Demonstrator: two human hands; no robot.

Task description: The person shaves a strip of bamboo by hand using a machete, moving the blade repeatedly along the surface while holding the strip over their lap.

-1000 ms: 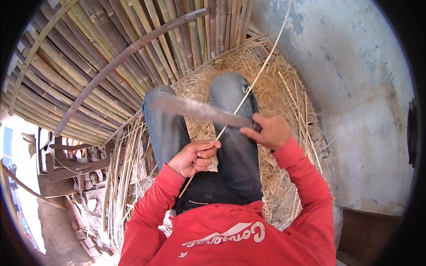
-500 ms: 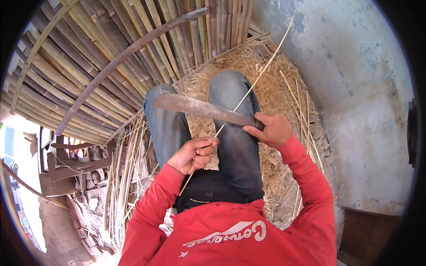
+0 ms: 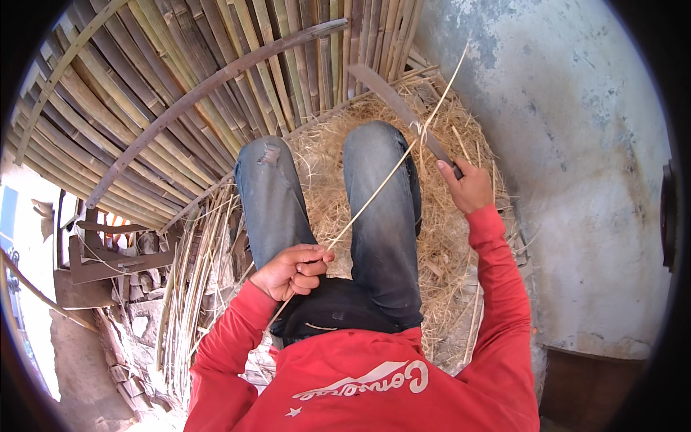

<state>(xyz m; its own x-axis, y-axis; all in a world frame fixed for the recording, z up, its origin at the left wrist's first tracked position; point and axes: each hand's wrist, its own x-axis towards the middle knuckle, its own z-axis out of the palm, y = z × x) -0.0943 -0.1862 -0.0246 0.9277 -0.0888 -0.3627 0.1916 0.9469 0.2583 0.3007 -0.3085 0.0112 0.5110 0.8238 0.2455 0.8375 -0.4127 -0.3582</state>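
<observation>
My left hand (image 3: 294,271) is closed around a long thin bamboo strip (image 3: 383,185) near its lower end, above my lap. The strip slants up and away to the right, past my right knee. In my right hand (image 3: 469,187) is the dark handle of a machete (image 3: 394,99), held beyond the right knee. The broad blade points away and to the left, and it crosses the strip on its far half. A small pale curl of shaving (image 3: 416,128) shows where blade and strip meet.
Straw-like shavings (image 3: 439,248) cover the ground around my legs. A slatted bamboo panel (image 3: 237,72) with curved poles stands ahead on the left. Thin strips (image 3: 176,302) lie in a bundle to my left. A worn plaster wall (image 3: 576,173) rises on the right.
The machete has moved away along the strip and turned from lying across my knees to pointing forward. My left hand has drawn slightly back and left with the strip.
</observation>
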